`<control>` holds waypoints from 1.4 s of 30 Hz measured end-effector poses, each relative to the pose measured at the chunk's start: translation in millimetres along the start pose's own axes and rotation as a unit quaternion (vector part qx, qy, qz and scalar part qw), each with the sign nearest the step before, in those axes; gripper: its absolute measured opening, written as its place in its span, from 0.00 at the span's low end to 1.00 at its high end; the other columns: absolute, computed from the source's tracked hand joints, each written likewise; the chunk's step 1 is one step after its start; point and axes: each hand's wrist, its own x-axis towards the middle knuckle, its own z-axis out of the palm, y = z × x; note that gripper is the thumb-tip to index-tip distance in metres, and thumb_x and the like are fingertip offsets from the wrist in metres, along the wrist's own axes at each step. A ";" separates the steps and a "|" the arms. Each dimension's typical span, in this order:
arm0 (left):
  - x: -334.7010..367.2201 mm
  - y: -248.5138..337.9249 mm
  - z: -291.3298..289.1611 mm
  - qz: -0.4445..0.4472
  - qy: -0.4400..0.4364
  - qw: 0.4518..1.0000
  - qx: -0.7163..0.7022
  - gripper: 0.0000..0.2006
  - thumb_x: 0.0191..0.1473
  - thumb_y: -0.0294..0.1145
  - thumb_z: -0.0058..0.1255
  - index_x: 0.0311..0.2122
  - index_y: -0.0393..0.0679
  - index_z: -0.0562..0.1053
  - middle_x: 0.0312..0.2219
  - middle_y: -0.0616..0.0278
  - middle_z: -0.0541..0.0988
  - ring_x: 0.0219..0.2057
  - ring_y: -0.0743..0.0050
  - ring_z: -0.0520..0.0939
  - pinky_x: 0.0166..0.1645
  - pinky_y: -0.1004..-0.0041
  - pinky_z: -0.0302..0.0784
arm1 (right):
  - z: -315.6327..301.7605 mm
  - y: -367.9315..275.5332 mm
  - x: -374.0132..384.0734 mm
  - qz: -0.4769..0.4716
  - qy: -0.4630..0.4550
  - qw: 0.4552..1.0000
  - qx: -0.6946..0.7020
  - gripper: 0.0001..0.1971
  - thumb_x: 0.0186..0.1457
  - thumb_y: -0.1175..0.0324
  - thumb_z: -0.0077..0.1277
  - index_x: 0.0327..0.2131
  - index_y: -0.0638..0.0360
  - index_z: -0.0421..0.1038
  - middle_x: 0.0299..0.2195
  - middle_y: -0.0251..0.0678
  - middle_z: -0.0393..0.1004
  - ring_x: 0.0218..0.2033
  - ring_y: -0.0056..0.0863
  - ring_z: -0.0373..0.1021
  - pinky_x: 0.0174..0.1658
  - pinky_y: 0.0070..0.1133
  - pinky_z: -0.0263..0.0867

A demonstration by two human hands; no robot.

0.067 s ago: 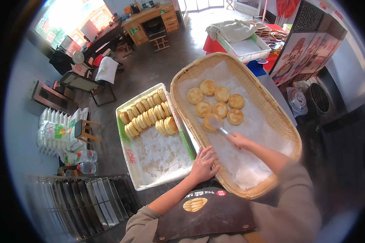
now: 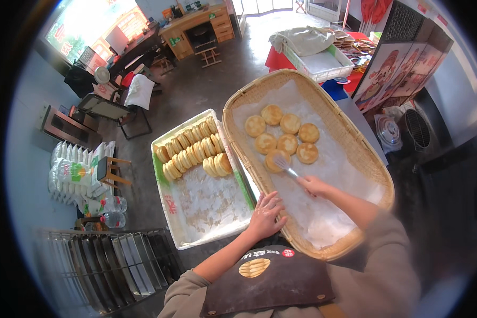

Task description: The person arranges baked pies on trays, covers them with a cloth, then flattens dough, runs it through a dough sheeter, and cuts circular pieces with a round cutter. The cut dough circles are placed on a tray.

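Inside basket (image 2: 367,159): golden, brown-patched cakes (image 2: 288,143)!
Left hand (image 2: 267,215): loosely spread, touching basket.
Right hand (image 2: 312,185): curled round whisk (image 2: 290,170)!

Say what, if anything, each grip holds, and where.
Right grip: whisk-like tool, by its handle. Left grip: at the basket's rim; whether it's held is unclear.

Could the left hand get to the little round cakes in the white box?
Probably yes. The left hand rests by the basket, close beside the white box, and nothing covers the round cakes. They sit toward the far end, so it might have to stretch.
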 end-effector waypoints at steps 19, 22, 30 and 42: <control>-10.4 -0.7 6.8 0.010 0.055 0.997 -0.044 0.18 0.49 0.34 0.66 0.46 0.43 0.80 0.54 0.51 0.79 0.68 0.44 0.69 0.76 0.41 0.52 | 23.8 14.1 35.2 0.012 -0.043 0.987 0.157 0.37 0.62 0.25 0.48 0.44 0.56 0.73 0.17 0.22 0.60 0.13 0.16 0.54 0.15 0.22 0.48; -29.5 -36.5 14.3 -0.080 0.275 0.945 -0.156 0.23 0.48 0.32 0.67 0.51 0.40 0.77 0.54 0.44 0.78 0.67 0.43 0.70 0.74 0.48 0.57 | 34.2 13.1 48.4 -0.009 -0.034 0.986 0.161 0.36 0.63 0.27 0.49 0.43 0.57 0.73 0.17 0.23 0.61 0.13 0.16 0.54 0.15 0.22 0.48; -2.9 -273.0 -51.9 -0.360 0.404 0.778 -0.319 0.33 0.64 0.38 0.56 0.70 0.36 0.63 0.64 0.49 0.72 0.64 0.57 0.72 0.69 0.60 0.66 | 33.3 30.6 1.4 -0.065 0.044 0.982 0.174 0.29 0.68 0.35 0.50 0.40 0.57 0.76 0.18 0.21 0.62 0.15 0.15 0.56 0.18 0.21 0.50; -11.2 -293.7 -67.1 -0.277 0.221 0.544 -0.760 0.49 0.70 0.71 0.14 0.66 0.33 0.69 0.64 0.50 0.75 0.68 0.54 0.70 0.74 0.56 0.60 | 177.7 -166.0 -92.2 -0.205 0.158 0.963 -0.080 0.27 0.63 0.43 0.59 0.46 0.60 0.78 0.34 0.42 0.82 0.37 0.37 0.78 0.43 0.33 0.71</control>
